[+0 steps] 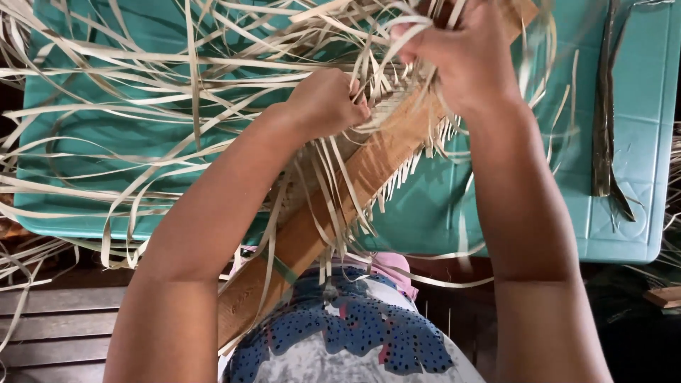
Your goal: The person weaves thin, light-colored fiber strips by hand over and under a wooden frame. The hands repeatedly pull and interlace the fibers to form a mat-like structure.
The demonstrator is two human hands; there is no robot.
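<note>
Pale weaving strips [213, 92] pinched in both raised hands' curled fingers [355, 106] over wooden board [333, 213].

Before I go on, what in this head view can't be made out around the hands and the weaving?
- Fingertips of the left hand: buried in the pale strips.
- Right hand: its top is cut off by the upper edge.
- Woven patch: mostly covered by both hands.
- Wooden board: lower end hidden behind the left forearm.
- Dark leaf on the teal lid: top cut off.
</note>
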